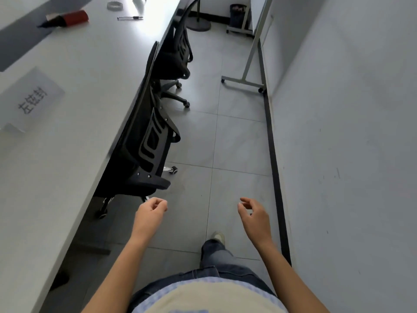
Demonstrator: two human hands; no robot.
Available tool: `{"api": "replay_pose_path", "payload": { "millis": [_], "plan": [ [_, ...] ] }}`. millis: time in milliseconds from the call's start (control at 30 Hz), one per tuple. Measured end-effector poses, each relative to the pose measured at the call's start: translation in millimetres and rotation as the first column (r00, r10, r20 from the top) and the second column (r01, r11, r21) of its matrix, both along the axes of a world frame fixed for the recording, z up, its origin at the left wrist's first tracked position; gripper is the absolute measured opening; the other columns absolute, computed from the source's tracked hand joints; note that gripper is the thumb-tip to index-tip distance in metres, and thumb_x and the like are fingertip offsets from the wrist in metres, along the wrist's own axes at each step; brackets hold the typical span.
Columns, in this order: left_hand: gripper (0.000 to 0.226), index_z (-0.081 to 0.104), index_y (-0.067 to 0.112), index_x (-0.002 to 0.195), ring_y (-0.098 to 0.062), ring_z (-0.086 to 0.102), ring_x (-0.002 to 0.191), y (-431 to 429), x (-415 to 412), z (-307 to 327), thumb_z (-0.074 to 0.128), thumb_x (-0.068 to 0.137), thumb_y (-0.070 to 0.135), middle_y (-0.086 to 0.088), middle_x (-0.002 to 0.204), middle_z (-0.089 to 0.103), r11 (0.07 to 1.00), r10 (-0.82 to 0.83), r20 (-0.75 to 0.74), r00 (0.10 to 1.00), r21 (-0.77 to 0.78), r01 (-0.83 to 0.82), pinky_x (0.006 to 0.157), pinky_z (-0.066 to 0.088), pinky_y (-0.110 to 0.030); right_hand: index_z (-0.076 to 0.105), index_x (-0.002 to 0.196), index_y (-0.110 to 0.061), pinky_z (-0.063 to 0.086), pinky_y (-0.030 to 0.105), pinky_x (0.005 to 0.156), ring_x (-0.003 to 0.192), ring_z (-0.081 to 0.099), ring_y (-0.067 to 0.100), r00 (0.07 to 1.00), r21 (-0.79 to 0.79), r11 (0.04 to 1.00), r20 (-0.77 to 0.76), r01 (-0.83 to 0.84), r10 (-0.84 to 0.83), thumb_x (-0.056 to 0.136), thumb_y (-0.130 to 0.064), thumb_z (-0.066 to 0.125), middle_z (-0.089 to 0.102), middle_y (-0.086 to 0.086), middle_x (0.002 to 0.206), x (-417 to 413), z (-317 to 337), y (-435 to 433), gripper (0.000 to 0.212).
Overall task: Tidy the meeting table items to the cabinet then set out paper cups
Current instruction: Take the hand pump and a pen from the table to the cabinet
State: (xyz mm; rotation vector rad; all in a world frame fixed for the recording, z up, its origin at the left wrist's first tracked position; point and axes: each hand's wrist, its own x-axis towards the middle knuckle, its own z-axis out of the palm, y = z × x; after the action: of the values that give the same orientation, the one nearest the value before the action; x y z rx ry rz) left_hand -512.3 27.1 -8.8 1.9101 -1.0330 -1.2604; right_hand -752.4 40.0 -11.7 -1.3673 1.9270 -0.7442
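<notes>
The long white meeting table (67,154) runs along my left. On it lie a folded paper name card (31,100) with printed characters, a red and black box (65,19), a black pen (130,18) and a roll of tape (114,6) at the far end. My left hand (150,213) hangs over the floor beside the table edge, fingers loosely curled, holding nothing. My right hand (253,214) is level with it further right, fingers apart and empty. No paper cups or cabinet are in view.
Black office chairs (153,141) are pushed under the table's right side. A whiteboard stand on wheels (246,77) stands by the right wall (349,132). A bin (238,14) sits at the far end. Grey floor tiles form the aisle between.
</notes>
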Motion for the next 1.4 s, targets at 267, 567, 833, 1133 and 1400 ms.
{"api": "replay_pose_path", "payload": {
  "millis": [267, 567, 833, 1133, 1400],
  "plan": [
    [0.017, 0.06, 0.017, 0.072, -0.014, 0.052, 0.072, -149, -100, 16, 0.052, 0.087, 0.016, -0.002, 0.079, 0.065, 1.0, 0.013, 0.002, 1.0, -0.027, -0.013, 0.063, 0.039, -0.029, 0.058, 0.11, -0.007, 0.046, 0.032, 0.087, 0.102, 0.055, 0.021, 0.997, -0.018, 0.997, 0.019, -0.069, 0.069, 0.09, -0.017, 0.051, 0.062, 0.012, 0.11, -78, 12, -179, 0.024],
    [0.018, 0.061, 0.013, 0.07, -0.022, 0.054, 0.076, -284, -99, -22, 0.053, 0.086, 0.014, -0.01, 0.079, 0.066, 0.97, 0.218, 0.036, 0.975, 0.099, -0.221, 0.071, 0.039, -0.034, 0.057, 0.113, -0.012, 0.044, 0.032, 0.092, 0.105, 0.053, 0.018, 0.96, 0.069, 0.958, -0.001, -0.28, 0.28, 0.088, -0.022, 0.053, 0.062, 0.006, 0.111, -95, -20, -339, 0.027],
    [0.02, 0.059, 0.016, 0.067, -0.024, 0.053, 0.071, -490, -106, -3, 0.052, 0.085, 0.013, -0.007, 0.074, 0.062, 0.966, 0.253, -0.014, 0.967, 0.062, -0.252, 0.066, 0.047, -0.036, 0.056, 0.114, -0.008, 0.045, 0.033, 0.09, 0.104, 0.053, 0.019, 0.95, -0.015, 0.952, -0.056, -0.307, 0.306, 0.087, -0.018, 0.056, 0.061, 0.011, 0.114, -107, 6, -539, 0.029],
    [0.016, 0.062, 0.008, 0.082, -0.016, 0.053, 0.072, -627, -118, 17, 0.052, 0.087, 0.018, -0.003, 0.076, 0.061, 0.965, 0.26, 0.038, 0.965, -0.011, -0.26, 0.064, 0.041, -0.023, 0.057, 0.113, -0.009, 0.042, 0.031, 0.088, 0.106, 0.054, 0.022, 0.879, 0.047, 0.88, -0.032, -0.473, 0.475, 0.086, -0.017, 0.057, 0.062, 0.01, 0.112, -71, -6, -700, 0.029],
    [0.022, 0.06, 0.013, 0.065, -0.028, 0.056, 0.076, -698, -98, -11, 0.053, 0.086, 0.01, -0.009, 0.074, 0.063, 0.698, 0.708, 0.06, 0.704, 0.093, -0.71, 0.078, 0.046, -0.041, 0.057, 0.114, -0.006, 0.044, 0.033, 0.089, 0.105, 0.055, 0.023, 0.736, -0.065, 0.733, -0.066, -0.677, 0.674, 0.086, -0.015, 0.057, 0.063, 0.012, 0.111, -34, 15, -886, 0.03]
  ]
}}
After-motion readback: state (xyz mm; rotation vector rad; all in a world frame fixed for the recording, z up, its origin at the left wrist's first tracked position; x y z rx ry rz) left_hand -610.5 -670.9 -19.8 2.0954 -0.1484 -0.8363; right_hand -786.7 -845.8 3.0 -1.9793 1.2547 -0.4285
